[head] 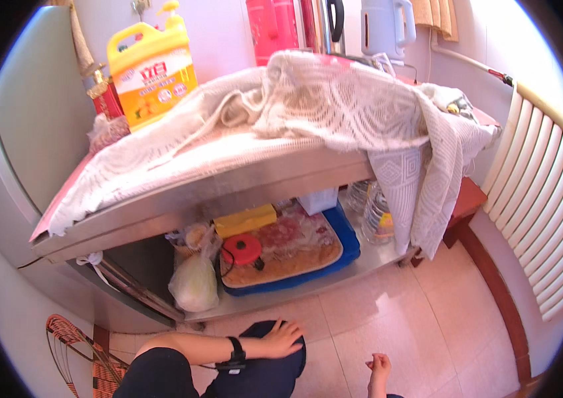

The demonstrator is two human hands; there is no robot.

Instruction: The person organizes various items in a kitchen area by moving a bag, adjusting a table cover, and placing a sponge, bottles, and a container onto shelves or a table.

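My left hand point(281, 341) lies palm down on the knee of my dark trousers point(266, 373), fingers slightly apart, with a black band point(236, 349) on the wrist. My right hand point(380, 367) hangs over the tiled floor, fingers curled; I see nothing in it, though its palm is hidden. Before me stands a metal table point(221, 176) draped with a bunched white lace cloth point(341, 104). On its lower shelf point(271, 298) are a blue tray point(348, 248) under a patterned board point(306, 248), a red round appliance point(241, 249) and a tied plastic bag point(194, 283).
A yellow detergent jug point(154, 79) stands on the tabletop, with a pale blue kettle point(385, 30) farther back. Clear plastic bottles point(378, 219) stand on the shelf. A white radiator point(535, 189) is at right, a woven chair point(85, 348) at lower left.
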